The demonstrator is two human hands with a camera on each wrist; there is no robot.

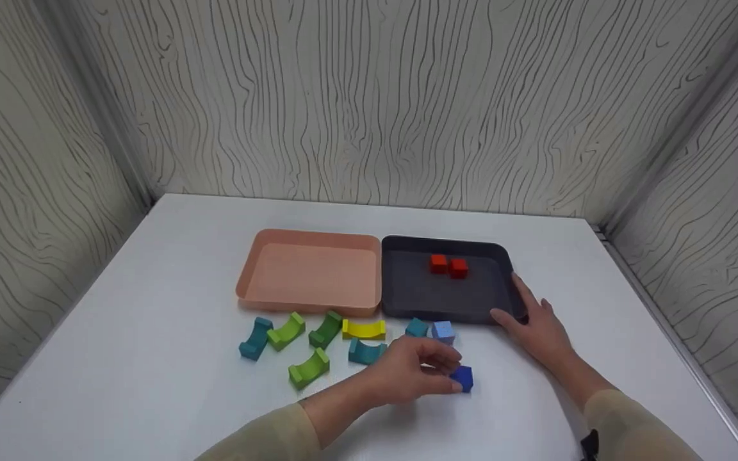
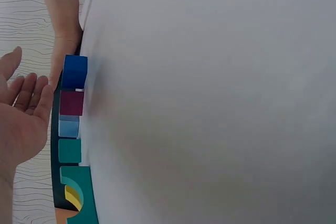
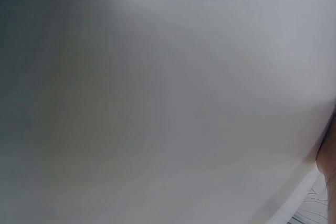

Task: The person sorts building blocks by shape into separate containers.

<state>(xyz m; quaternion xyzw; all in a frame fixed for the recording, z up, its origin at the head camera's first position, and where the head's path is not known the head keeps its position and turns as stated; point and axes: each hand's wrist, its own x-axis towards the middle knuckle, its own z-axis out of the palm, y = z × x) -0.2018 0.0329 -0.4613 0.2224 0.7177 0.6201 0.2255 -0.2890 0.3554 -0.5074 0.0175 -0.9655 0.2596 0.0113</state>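
Left hand relaxed just beside a dark blue cube on the white surface, right hand unclenched at the right edge of a dark rectangular tray, two red cubes inside.

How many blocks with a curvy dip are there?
6: a teal one, lime one, green one and yellow one along the pink tray; nearer, another lime one, and another teal one beside the left hand. The hand may hide more.

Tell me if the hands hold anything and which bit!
Nothing looks gripped: the left hand is by the dark blue cube, not around it; the right hand touches the black tray at its near right corner.
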